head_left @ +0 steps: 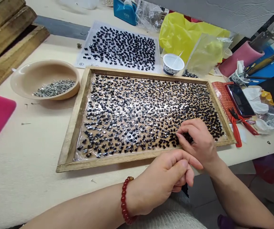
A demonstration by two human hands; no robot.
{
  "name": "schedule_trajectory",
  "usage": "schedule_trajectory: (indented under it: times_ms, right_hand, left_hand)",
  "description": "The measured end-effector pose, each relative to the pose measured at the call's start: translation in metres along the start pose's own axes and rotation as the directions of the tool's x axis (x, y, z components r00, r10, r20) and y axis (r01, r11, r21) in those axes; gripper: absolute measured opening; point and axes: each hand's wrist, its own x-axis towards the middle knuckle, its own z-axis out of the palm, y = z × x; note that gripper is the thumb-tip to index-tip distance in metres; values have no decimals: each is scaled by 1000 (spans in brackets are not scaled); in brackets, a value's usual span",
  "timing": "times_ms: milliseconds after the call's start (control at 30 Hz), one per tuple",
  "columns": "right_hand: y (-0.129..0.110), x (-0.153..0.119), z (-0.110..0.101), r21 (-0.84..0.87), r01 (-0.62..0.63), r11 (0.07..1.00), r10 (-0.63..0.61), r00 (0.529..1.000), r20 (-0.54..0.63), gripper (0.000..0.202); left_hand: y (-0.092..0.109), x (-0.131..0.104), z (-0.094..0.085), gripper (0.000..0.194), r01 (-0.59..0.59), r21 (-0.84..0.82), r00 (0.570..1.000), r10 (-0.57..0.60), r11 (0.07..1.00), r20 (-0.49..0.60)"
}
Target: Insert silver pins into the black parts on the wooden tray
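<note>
A wooden-framed tray [79, 95] lies in front of me, lined with clear plastic and covered with many small black pieces [132, 117], some showing shiny metal pins. Over its near right part is my right hand [198, 140]. Its thumb and index finger are pinched together close to the black pieces; whatever they hold is too small to make out. My left hand [165, 178], with a red bead bracelet [125, 200] at the wrist, is just off the tray's near edge. Its fingers are curled and the thumb is pressed against them, hiding whatever is inside.
Left of the tray stands a beige bowl [27, 76] of metal pins. Behind it lies a white sheet [85, 63] with black pieces, near a small cup [173, 65]. Red-handled pliers [236, 132] and a phone [241, 100] are on the right. Wooden trays [10, 47] are stacked at left.
</note>
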Motion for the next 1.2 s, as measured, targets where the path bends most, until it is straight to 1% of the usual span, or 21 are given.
schedule_trajectory:
  times_ms: [67,133,267,333,433,600,733,867,933,1000,1033,1100,1133,1200]
  right_hand:
    - [1,0,4,-71,18,997,-17,1000,13,5]
    - [1,0,4,-106,30,994,-27,999,32,4]
    - [0,0,3,-123,48,991,-41,998,56,4]
    - [0,0,3,-128,52,990,-45,997,55,4]
    - [0,1,4,-129,55,990,-49,997,54,3]
    - [-2,1,4,-128,47,991,-42,998,45,2]
    - [-1,1,5,-133,45,990,-40,998,38,1]
    - [0,-1,2,-110,40,993,-40,999,1,3]
    - [-2,-4,-5,-33,10,999,-11,999,-37,7]
    - [-8,-8,-15,143,-43,989,48,998,-34,11]
    - [-12,-10,-21,261,-73,963,75,997,2,13]
    - [-19,-14,-34,476,-129,870,73,988,134,16]
    - [-21,-16,-39,549,-152,822,42,977,207,17]
    - [-25,-17,-47,628,-186,756,-43,943,331,19]
  left_hand:
    - [0,0,0,13,4,2,999,-4,1000,35]
    - [-1,1,-1,12,4,-17,999,-3,1000,53]
    - [-2,0,-4,21,33,-21,998,-32,999,56]
    - [-2,-1,-5,28,41,23,998,-42,999,42]
    - [0,-3,-5,35,17,110,1000,-19,994,17]
    - [3,-4,-4,33,15,191,999,-9,981,-31]
    - [5,-4,-3,31,19,204,999,-12,979,-34]
    - [6,-3,-3,32,-21,207,998,31,978,-47]
    - [6,-3,-3,32,-32,202,997,44,979,-57]
    - [6,-3,-3,33,-37,201,997,49,979,-59]
    - [5,-3,-3,35,-36,207,998,48,978,-52]
    - [4,-3,-3,38,-40,221,999,45,974,-17]
    - [4,-4,-3,38,-43,227,999,42,973,9]
    - [4,-4,-4,39,-39,234,998,26,971,58]
